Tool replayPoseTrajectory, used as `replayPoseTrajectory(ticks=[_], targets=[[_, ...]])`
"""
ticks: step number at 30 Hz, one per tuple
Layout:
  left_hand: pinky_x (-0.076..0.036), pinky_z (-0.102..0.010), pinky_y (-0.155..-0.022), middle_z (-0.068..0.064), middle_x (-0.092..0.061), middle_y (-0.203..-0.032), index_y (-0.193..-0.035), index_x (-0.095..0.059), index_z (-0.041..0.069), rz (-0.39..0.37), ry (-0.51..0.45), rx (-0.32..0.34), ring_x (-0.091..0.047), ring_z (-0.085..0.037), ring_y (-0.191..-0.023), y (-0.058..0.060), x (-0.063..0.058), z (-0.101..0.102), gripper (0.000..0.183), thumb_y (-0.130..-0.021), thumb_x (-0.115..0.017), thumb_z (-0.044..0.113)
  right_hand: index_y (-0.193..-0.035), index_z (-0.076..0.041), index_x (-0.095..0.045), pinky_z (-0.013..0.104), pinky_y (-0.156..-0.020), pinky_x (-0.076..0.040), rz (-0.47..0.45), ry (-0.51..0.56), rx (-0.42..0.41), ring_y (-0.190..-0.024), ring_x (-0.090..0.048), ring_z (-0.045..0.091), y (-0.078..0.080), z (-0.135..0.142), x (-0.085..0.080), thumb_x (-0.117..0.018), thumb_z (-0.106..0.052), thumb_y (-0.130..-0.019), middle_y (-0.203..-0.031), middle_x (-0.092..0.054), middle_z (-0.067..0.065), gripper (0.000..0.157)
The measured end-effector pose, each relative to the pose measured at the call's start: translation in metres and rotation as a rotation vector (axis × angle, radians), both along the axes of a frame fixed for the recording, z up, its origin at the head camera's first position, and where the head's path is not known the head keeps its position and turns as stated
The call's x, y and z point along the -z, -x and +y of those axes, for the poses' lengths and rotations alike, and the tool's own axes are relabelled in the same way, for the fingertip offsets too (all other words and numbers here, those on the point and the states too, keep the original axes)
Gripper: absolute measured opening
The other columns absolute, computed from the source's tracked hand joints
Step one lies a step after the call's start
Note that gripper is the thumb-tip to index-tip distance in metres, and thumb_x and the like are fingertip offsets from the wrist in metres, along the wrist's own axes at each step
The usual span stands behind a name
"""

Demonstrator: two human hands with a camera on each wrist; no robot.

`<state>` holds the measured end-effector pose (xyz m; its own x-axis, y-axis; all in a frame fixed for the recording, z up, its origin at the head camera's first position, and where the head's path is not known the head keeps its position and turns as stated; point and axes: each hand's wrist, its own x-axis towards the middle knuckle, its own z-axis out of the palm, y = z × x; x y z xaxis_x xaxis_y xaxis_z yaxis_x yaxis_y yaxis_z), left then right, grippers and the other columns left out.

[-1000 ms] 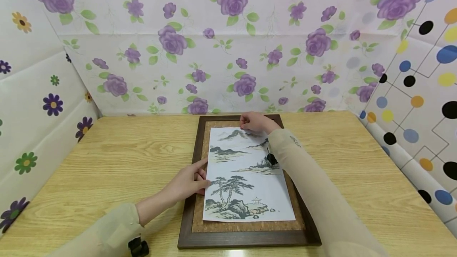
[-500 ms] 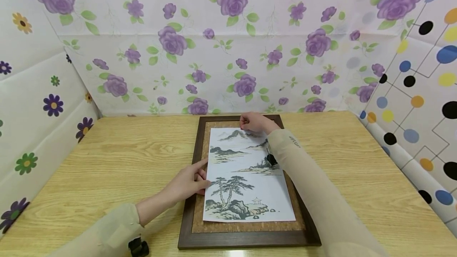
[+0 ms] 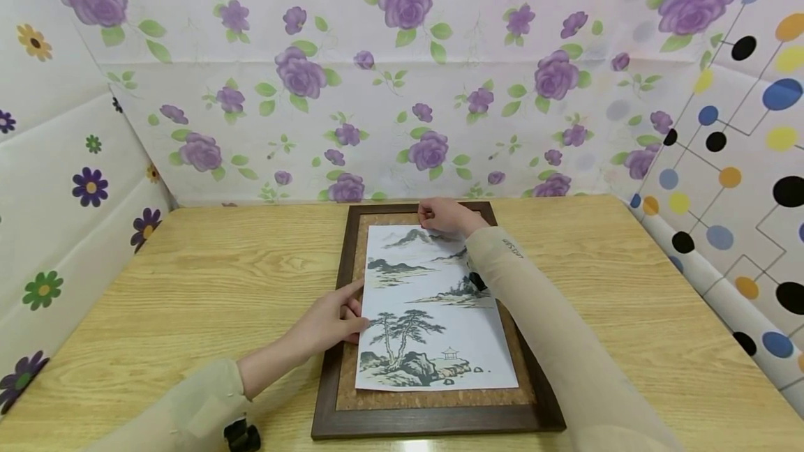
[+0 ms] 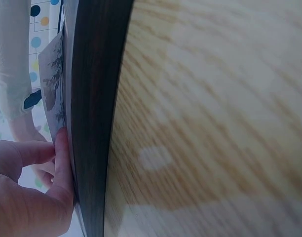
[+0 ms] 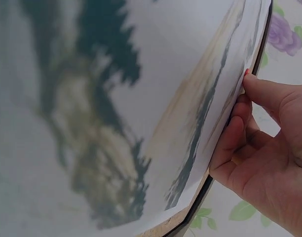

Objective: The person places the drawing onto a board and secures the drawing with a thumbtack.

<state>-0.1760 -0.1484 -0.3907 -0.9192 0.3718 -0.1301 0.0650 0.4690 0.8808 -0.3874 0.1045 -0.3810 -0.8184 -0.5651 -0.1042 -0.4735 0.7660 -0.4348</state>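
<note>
A sheet of paper [image 3: 433,298] printed with an ink landscape lies on a cork board [image 3: 440,400] with a dark brown frame [image 3: 433,420]. My left hand [image 3: 336,316] rests at the paper's left edge, index finger extended and thumb touching the sheet; its other fingers are bent. At the top edge, my right hand [image 3: 444,216] pinches a small red push pin [image 5: 246,72], mostly hidden by the fingertips. In the right wrist view my right thumb presses on that red bit, with the other fingers curled close by the frame's edge.
The framed board lies on a wood-grain table [image 3: 251,264]. Behind it hangs a purple-flowered sheet [image 3: 389,89]. Patterned coverings stand at both sides, one with small flowers [image 3: 88,187], one with coloured dots [image 3: 741,180].
Both hands keep their places at the paper's left and top edges. The head view has shifted very slightly, and the sheet lies as before.
</note>
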Motion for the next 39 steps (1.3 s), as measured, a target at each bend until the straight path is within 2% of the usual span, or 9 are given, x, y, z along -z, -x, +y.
replayPoseTrajectory(ticks=[12, 23, 30, 39], targets=[[-0.061, -0.029, -0.066, -0.01, -0.057, -0.09, -0.155, -0.025, -0.004, -0.002, 0.0, 0.002, -0.061, -0.015, -0.073, -0.0005, -0.0011, 0.0002, 0.075, -0.091, -0.064, 0.003, -0.09, -0.009, -0.058, 0.034, -0.081, -0.041, 0.044, -0.008, -0.018, -0.079, -0.05, 0.018, 0.0034, -0.0001, 0.0035, -0.054, -0.013, -0.101, -0.086, -0.059, 0.003, 0.013], [-0.061, -0.029, -0.066, -0.01, -0.058, -0.089, -0.155, -0.025, -0.004, 0.002, 0.014, 0.004, -0.061, -0.014, -0.072, -0.0005, -0.0019, 0.0005, 0.074, -0.091, -0.064, 0.004, -0.091, -0.008, -0.059, 0.036, -0.084, -0.041, 0.053, -0.013, -0.042, -0.085, -0.053, 0.02, 0.0006, -0.0014, -0.0003, -0.054, -0.013, -0.102, -0.088, -0.06, 0.004, 0.013], [-0.061, -0.028, -0.066, -0.01, -0.059, -0.09, -0.154, -0.025, -0.004, 0.005, 0.018, 0.0, -0.061, -0.014, -0.072, 0.0004, -0.0006, 0.001, 0.075, -0.091, -0.064, 0.004, -0.095, -0.006, -0.059, 0.036, -0.082, -0.041, 0.04, -0.016, -0.051, -0.082, -0.052, 0.019, -0.0016, -0.002, -0.0034, -0.052, -0.012, -0.102, -0.088, -0.06, 0.005, 0.012], [-0.061, -0.029, -0.066, -0.01, -0.058, -0.09, -0.154, -0.025, -0.004, 0.003, 0.012, 0.005, -0.062, -0.015, -0.073, -0.0004, -0.0011, 0.0002, 0.075, -0.091, -0.064, 0.004, -0.093, -0.008, -0.059, 0.034, -0.079, -0.042, 0.038, -0.022, -0.046, -0.075, -0.05, 0.016, 0.0009, -0.0009, 0.0005, -0.05, -0.012, -0.103, -0.085, -0.058, 0.003, 0.013]])
